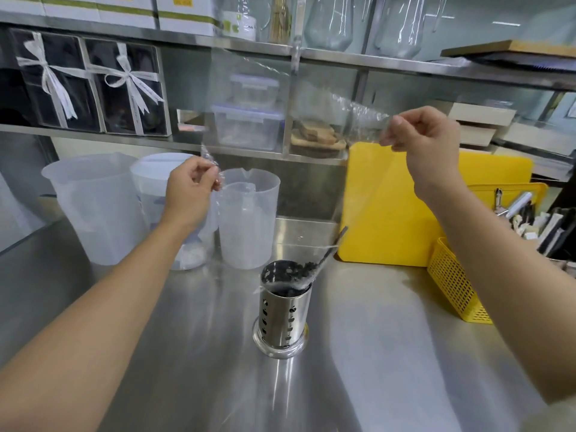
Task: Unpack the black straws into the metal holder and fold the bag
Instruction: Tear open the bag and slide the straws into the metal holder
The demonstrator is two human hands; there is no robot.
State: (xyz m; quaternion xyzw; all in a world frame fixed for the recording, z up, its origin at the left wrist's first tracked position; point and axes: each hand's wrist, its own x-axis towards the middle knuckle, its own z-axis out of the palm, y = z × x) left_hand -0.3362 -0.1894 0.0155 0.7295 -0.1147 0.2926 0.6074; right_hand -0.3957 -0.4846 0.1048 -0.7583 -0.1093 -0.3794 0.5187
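A perforated metal holder (pixel 285 319) stands upright on the steel counter, packed with black straws (pixel 291 271) whose tops show at its rim. One straw (pixel 332 247) leans out to the upper right. A clear plastic bag (pixel 280 120) hangs stretched in the air above the holder. My left hand (pixel 193 188) pinches its left corner and my right hand (pixel 424 141) pinches its right corner, higher up. The bag's lower edge reaches down to the holder's rim.
Three translucent plastic jugs (pixel 246 219) stand behind the holder on the left. A yellow cutting board (pixel 389 213) leans at the back right, beside a yellow basket (pixel 452 285) of utensils. Shelves with boxes and containers (pixel 246 126) run along the back wall.
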